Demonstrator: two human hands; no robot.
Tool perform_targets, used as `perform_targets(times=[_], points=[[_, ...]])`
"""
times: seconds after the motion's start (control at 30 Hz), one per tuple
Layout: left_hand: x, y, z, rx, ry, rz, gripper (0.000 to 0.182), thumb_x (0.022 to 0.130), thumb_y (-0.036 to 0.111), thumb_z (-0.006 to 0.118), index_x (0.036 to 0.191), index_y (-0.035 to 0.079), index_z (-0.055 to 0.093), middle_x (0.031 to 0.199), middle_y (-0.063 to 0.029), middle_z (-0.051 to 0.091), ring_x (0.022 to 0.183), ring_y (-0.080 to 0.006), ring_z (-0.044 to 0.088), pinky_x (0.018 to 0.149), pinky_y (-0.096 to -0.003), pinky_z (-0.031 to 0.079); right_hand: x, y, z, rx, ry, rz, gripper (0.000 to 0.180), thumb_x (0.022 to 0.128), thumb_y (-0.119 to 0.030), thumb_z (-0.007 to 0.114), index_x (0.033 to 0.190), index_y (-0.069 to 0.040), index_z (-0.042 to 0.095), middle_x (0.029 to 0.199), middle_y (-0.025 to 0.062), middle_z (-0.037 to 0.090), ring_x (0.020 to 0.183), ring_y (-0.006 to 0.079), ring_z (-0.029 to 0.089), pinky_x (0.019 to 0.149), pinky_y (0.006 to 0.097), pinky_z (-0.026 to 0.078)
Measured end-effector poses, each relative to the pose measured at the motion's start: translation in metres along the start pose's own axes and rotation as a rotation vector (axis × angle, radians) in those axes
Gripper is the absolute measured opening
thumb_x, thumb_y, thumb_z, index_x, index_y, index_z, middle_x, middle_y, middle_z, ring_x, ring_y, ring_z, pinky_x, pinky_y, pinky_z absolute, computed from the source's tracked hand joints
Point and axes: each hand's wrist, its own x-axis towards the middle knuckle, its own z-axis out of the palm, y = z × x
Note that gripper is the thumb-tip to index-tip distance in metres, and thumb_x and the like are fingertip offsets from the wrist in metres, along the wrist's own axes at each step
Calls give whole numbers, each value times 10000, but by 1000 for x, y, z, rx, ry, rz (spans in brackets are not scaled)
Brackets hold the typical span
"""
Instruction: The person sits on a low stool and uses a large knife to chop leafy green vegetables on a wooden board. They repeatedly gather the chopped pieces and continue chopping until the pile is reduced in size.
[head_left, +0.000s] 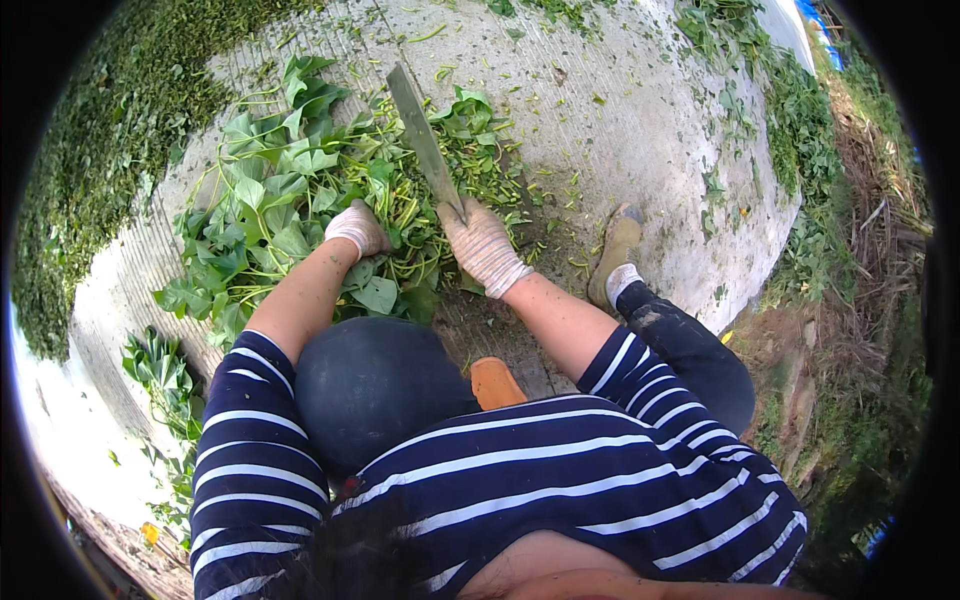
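Note:
My gloved left hand (358, 231) presses into a bundle of leafy green vines (274, 199), its fingers curled round the stems at the bundle's right side. My gloved right hand (480, 241) grips the handle end of a long flat-bladed knife (421, 131), whose blade points away from me and slightly left. The blade stands over chopped stems and leaves (405, 202), which are heaped just right of my left hand. The handle itself is hidden in my right glove.
A broad layer of chopped greens (112, 135) covers the left of the concrete ground (585, 127). More vines lie along the right edge (810, 165) and at the lower left (161, 375). My shoe (619, 247) stands to the right; an orange object (495, 382) shows below me.

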Motion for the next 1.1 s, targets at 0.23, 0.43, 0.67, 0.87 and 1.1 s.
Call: perform_targets(times=[0.23,0.43,0.67,0.87,1.1], points=[[-10,5,3,22,50,-12,892,674,389,872,1308,-85,459,1181,-263,683,1102,-350,685,944,-414,545,-17,4,10,118,169,-291,202,990,-205,574,1070,-19,583,808,161,648,718,371,623,650,437,496],[-19,-1,1,52,22,7,902,710,406,846,1339,-72,410,1204,-252,675,1123,-344,675,957,-418,534,5,0,0,-177,-152,248,432,970,-376,548,1144,10,634,1000,274,686,961,429,664,896,480,508],[-32,12,-8,241,17,-12,1035,630,503,883,1355,-64,408,1171,-194,708,1084,-302,699,938,-407,539,11,-29,-24,317,309,-545,126,969,-153,623,983,-29,641,771,179,650,673,362,632,618,402,501],[-24,10,-7,274,36,43,985,640,473,877,1330,-71,430,1124,-187,724,1039,-284,716,905,-407,553,4,-14,-14,-431,-281,165,402,987,-393,524,1121,-40,663,987,276,683,988,420,655,901,499,496],[-42,-1,3,285,171,-47,1064,566,568,903,1335,0,435,1253,-188,617,1148,-325,643,981,-450,503,32,-48,-21,259,221,-590,216,984,-240,613,949,-28,637,723,203,632,660,405,606,596,420,484]])
